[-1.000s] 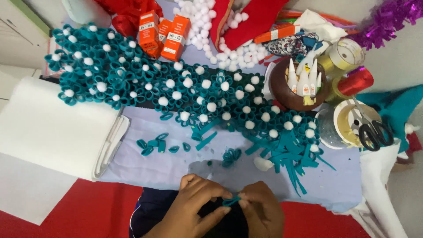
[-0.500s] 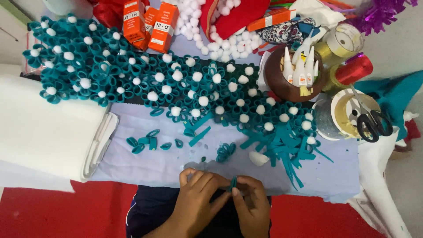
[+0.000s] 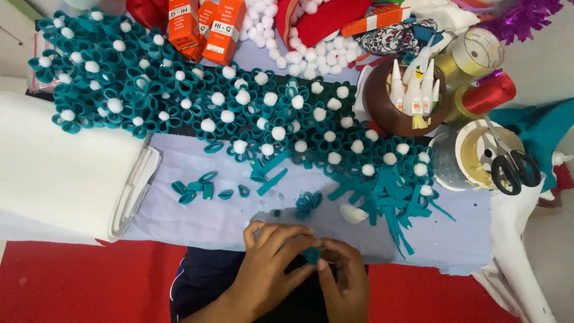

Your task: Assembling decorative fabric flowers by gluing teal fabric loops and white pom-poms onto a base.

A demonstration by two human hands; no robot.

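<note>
Both hands' fingers pinch teal felt piece (image 3: 311, 256); orange boxes (image 3: 206, 27) top centre.

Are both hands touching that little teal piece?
Touching. The head view shows fingertips of the left hand and right hand pinching the small teal piece.

Left hand (image 3: 275, 263) and right hand (image 3: 344, 281) meet — fingertips pinched together
</note>
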